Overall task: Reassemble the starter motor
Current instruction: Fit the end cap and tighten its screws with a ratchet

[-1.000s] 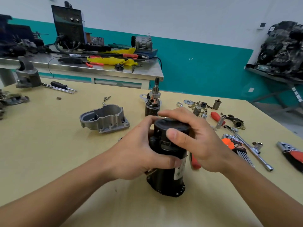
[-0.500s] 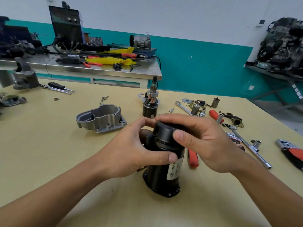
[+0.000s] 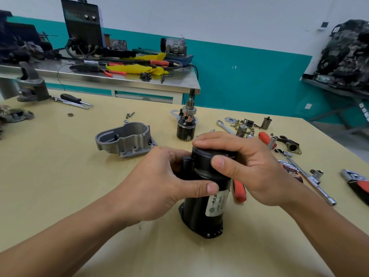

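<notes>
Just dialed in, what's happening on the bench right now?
A person has both hands on the upright black cylindrical starter motor body on the tan table. The left hand grips its side; the right hand covers the black end cap. The grey cast aluminium housing and the small black solenoid sit apart behind it.

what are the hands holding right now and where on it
Both hold the black motor housing standing on the table: the left hand around its upper side, the right hand over its top cap.
</notes>
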